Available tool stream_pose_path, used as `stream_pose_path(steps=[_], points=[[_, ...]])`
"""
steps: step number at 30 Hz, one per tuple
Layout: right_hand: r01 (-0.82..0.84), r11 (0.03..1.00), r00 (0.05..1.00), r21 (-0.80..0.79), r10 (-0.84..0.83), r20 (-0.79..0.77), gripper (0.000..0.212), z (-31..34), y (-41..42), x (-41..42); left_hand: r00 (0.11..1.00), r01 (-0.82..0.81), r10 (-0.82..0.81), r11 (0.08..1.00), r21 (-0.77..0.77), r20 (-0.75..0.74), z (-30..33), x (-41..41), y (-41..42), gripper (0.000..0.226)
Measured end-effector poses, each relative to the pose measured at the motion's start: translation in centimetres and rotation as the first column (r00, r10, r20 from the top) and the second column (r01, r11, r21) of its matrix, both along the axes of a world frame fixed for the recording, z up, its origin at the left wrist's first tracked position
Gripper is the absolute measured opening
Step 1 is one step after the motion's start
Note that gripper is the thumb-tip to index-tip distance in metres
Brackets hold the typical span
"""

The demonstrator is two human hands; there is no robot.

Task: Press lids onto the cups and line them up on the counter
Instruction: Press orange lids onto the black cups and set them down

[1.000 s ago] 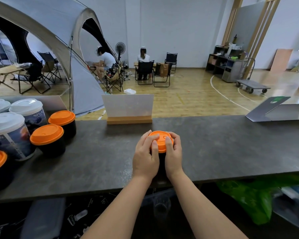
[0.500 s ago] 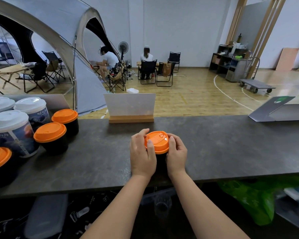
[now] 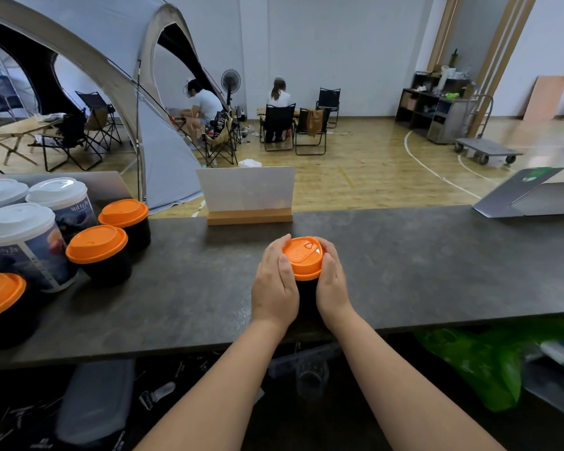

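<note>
Between both hands (image 3: 302, 281), the lidded cup (image 3: 303, 260) stands.

— What do we make of the counter (image 3: 404, 271)?
— We read it as matt, dark grey, mottled like stone. The orange lid (image 3: 303, 257) looks like smooth plastic with a slight sheen, on a matt black cup (image 3: 306, 294).
— And at the counter's left edge?
— We see white plastic lids (image 3: 15, 219) on printed paper cups (image 3: 43, 255). At the far edge, a frosted sign (image 3: 245, 190) sits in a wooden base (image 3: 249, 218).
</note>
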State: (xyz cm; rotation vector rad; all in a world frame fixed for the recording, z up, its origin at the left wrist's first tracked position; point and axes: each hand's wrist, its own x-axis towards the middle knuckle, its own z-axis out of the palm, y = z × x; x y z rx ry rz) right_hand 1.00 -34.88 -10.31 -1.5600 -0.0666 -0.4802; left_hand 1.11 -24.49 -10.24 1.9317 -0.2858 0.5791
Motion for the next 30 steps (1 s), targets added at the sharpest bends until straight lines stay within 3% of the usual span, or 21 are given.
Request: stream_pose_path(steps=[5, 10, 18, 22, 25, 30], points=[[0.171, 0.974, 0.985, 0.15, -0.175, 0.011, 0.021, -0.1, -0.2, 0.0, 0.999, -0.053, 0.053, 0.995, -0.085, 0.004, 0.1, 0.0, 0.1, 0.042], [0.064, 0.994, 0.997, 0.092, -0.066, 0.025, 0.041, 0.2, 0.4, -0.8, 0.999, 0.002, -0.008, 0.993, -0.117, -0.053, -0.1, 0.3, 0.2, 0.039], [0.054, 0.998, 0.998, 0.016, -0.055, 0.043, 0.036, -0.2, 0.3, -0.4, 0.994, 0.055, -0.067, 0.991, -0.124, -0.09, -0.2, 0.3, 0.0, 0.037], [0.065, 0.998, 0.995, -0.007, -0.064, 0.073, 0.051, -0.5, 0.1, -0.1, 0.995, 0.044, -0.053, 0.993, -0.108, -0.084, -0.1, 0.3, 0.0, 0.037], [0.041, 0.999, 0.997, -0.009, -0.041, 0.059, 0.039, -0.4, -0.1, -0.1, 0.995, 0.051, -0.056, 0.996, -0.069, -0.083, -0.2, 0.3, 0.0, 0.042], [0.057, 0.996, 0.998, 0.062, -0.058, 0.016, 0.037, 0.2, -0.1, -0.8, 0.997, 0.004, -0.003, 1.0, 0.004, -0.079, -0.1, -0.2, -0.1, 0.05]])
